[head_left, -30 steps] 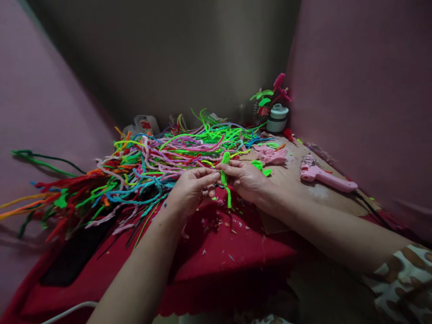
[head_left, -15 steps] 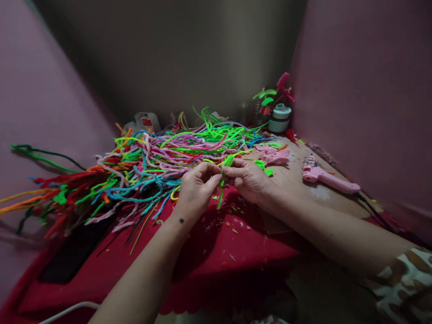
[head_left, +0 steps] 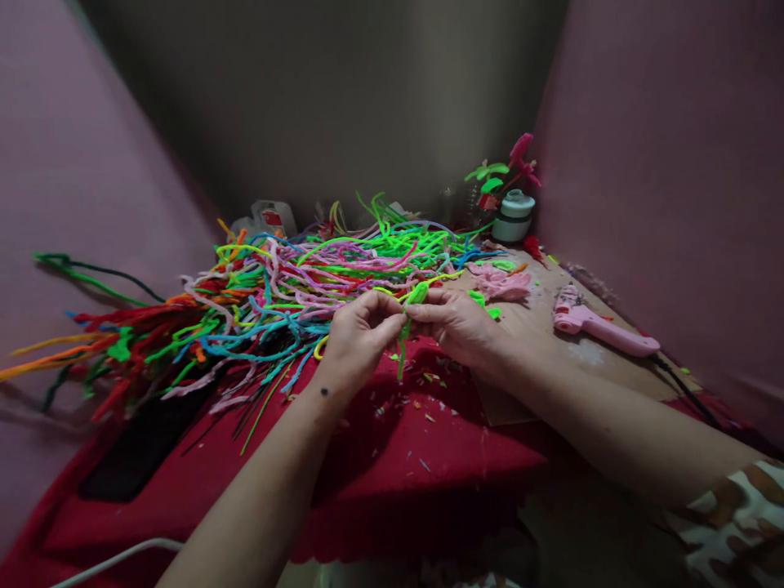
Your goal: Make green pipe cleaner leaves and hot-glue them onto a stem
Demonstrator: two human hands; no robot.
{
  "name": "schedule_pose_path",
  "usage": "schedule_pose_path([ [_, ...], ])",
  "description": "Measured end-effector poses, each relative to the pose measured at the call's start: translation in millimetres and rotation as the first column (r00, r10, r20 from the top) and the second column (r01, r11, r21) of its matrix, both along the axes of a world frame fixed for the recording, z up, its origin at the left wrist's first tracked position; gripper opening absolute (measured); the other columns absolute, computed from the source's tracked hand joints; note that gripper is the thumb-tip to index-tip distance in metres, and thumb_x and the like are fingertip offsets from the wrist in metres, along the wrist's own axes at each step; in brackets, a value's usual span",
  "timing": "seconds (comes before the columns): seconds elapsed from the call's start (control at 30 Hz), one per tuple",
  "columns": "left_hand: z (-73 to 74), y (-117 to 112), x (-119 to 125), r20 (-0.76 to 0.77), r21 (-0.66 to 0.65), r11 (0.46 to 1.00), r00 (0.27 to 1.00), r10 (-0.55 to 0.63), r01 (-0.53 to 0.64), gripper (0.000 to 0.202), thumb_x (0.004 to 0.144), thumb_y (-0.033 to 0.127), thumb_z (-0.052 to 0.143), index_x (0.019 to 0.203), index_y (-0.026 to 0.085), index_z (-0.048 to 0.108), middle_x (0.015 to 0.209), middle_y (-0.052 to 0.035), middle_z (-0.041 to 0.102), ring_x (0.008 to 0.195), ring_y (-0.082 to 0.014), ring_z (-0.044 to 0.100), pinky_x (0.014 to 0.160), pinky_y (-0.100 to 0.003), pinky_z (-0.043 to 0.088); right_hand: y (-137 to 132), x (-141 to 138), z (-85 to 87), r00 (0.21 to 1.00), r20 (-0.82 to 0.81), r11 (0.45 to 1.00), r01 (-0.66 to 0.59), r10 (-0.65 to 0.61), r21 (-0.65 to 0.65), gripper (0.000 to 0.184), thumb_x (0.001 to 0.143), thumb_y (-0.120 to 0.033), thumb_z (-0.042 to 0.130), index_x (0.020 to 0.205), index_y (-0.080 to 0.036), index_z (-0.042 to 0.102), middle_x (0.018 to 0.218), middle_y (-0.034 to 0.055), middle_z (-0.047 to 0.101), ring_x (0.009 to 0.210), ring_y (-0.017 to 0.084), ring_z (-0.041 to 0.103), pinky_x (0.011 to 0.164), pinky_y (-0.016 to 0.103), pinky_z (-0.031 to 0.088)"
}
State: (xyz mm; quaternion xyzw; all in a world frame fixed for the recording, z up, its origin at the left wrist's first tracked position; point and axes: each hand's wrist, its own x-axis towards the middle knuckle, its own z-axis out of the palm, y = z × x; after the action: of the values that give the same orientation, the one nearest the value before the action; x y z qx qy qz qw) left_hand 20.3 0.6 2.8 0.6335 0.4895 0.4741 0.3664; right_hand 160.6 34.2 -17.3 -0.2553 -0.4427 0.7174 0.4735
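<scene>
My left hand (head_left: pixel 358 335) and my right hand (head_left: pixel 456 322) meet over a red cloth (head_left: pixel 392 457), both pinching a short bright green pipe cleaner piece (head_left: pixel 409 314). Its folded top shows between my fingertips and a thin tail hangs down toward the cloth. My fingers are closed on it from both sides. Just behind my hands lies a big tangled pile of coloured pipe cleaners (head_left: pixel 275 294).
A pink glue gun (head_left: pixel 603 327) with a black cord lies on brown cardboard (head_left: pixel 551 343) at the right. Pink fluffy pieces (head_left: pixel 499 282) and green scraps lie behind it. A small jar (head_left: pixel 514 214) and a pipe-cleaner flower (head_left: pixel 511 163) stand in the back corner. Walls close both sides.
The green piece stood taller above my fingers a second ago; now only its top shows between the fingertips. Both hands have closed in on it and my left wrist has turned.
</scene>
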Motion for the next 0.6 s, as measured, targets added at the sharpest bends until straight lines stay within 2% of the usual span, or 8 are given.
schedule_pose_path([
  [0.07, 10.0, -0.6, -11.0, 0.042, -0.085, 0.996, 0.999, -0.018, 0.021, 0.014, 0.071, 0.029, 0.06, 0.072, 0.017, 0.053, 0.051, 0.0047, 0.05, 0.04, -0.007, 0.041, 0.042, -0.02, 0.032, 0.0, 0.5, 2.5, 0.999, 0.02, 0.999, 0.028, -0.027, -0.018, 0.021, 0.057, -0.015, 0.073, 0.059, -0.015, 0.052, 0.055, -0.0043, 0.051, 0.051, 0.007, 0.047, 0.055, 0.025, 0.039],
  [0.13, 17.8, -0.4, -28.4, 0.003, -0.073, 0.997, 1.0, 0.026, -0.026, 0.015, 0.072, 0.03, 0.059, 0.074, 0.017, 0.053, 0.053, 0.0041, 0.052, 0.043, -0.0084, 0.045, 0.044, -0.021, 0.035, 0.5, 0.5, 4.3, 0.998, 0.009, 0.998, 0.057, -0.057, -0.036, 0.021, 0.057, -0.013, 0.071, 0.059, -0.015, 0.05, 0.054, -0.0044, 0.05, 0.05, 0.007, 0.045, 0.054, 0.024, 0.038],
  [0.2, 19.5, 0.7, -47.5, -0.241, -0.07, 0.995, 0.969, 0.056, -0.075, 0.015, 0.072, 0.031, 0.057, 0.072, 0.016, 0.056, 0.054, 0.0025, 0.053, 0.046, -0.0098, 0.046, 0.046, -0.022, 0.035, 0.9, 0.0, 5.1, 0.997, -0.011, 0.996, 0.075, -0.076, -0.048, 0.021, 0.057, -0.011, 0.069, 0.059, -0.016, 0.049, 0.054, -0.004, 0.05, 0.05, 0.007, 0.045, 0.052, 0.023, 0.037],
  [0.27, 13.2, 2.4, -62.5, -0.566, -0.064, 0.997, 0.824, -0.005, -0.038, 0.015, 0.071, 0.031, 0.056, 0.068, 0.017, 0.057, 0.06, -0.0001, 0.057, 0.054, -0.0125, 0.051, 0.051, -0.023, 0.036, 0.9, -1.0, 4.6, 0.996, 0.0, 0.995, 0.086, -0.086, -0.058, 0.023, 0.056, -0.01, 0.068, 0.056, -0.017, 0.047, 0.051, -0.0044, 0.048, 0.047, 0.006, 0.042, 0.047, 0.023, 0.034],
  [0.33, 1.2, 4.3, -69.9, -0.833, -0.042, 0.999, 0.553, -0.023, -0.023, 0.013, 0.073, 0.028, 0.052, 0.068, 0.018, 0.057, 0.065, -0.0027, 0.059, 0.058, -0.015, 0.052, 0.053, -0.026, 0.034, 1.3, -2.0, 2.7, 0.995, 0.021, 0.993, 0.094, -0.093, -0.067, 0.025, 0.055, -0.011, 0.069, 0.053, -0.017, 0.044, 0.047, -0.0055, 0.045, 0.043, 0.006, 0.039, 0.043, 0.022, 0.03],
  [0.43, -16.9, 5.9, -69.0, -0.977, 0.026, 0.999, 0.213, 0.016, 0.045, 0.014, 0.077, 0.019, 0.043, 0.076, 0.017, 0.057, 0.075, -0.0075, 0.061, 0.066, -0.0186, 0.053, 0.057, -0.029, 0.033, 3.9, -2.6, -2.3, 0.996, 0.011, 0.994, 0.087, -0.087, -0.064, 0.021, 0.054, -0.014, 0.069, 0.054, -0.016, 0.048, 0.047, -0.0056, 0.047, 0.042, 0.006, 0.039, 0.042, 0.021, 0.029],
  [0.5, -23.2, 5.6, -65.7, -0.993, 0.06, 0.992, 0.103, 0.049, 0.109, 0.018, 0.081, 0.017, 0.038, 0.082, 0.015, 0.056, 0.082, -0.0103, 0.061, 0.073, -0.021, 0.054, 0.062, -0.031, 0.034, 6.8, -2.2, -5.6, 0.997, 0.003, 0.996, 0.078, -0.078, -0.053, 0.018, 0.055, -0.015, 0.069, 0.057, -0.015, 0.052, 0.049, -0.0047, 0.05, 0.043, 0.006, 0.042, 0.042, 0.021, 0.031],
  [0.6, -22.6, 2.6, -64.3, -0.996, 0.093, 0.982, 0.028, 0.09, 0.164, 0.018, 0.084, 0.024, 0.039, 0.085, 0.015, 0.054, 0.084, -0.0116, 0.06, 0.078, -0.0236, 0.055, 0.066, -0.033, 0.035, 10.5, -1.1, -8.0, 0.994, -0.022, 0.994, 0.105, -0.106, -0.035, 0.019, 0.056, -0.016, 0.069, 0.055, -0.016, 0.05, 0.048, -0.005, 0.05, 0.043, 0.006, 0.043, 0.042, 0.021, 0.031],
])
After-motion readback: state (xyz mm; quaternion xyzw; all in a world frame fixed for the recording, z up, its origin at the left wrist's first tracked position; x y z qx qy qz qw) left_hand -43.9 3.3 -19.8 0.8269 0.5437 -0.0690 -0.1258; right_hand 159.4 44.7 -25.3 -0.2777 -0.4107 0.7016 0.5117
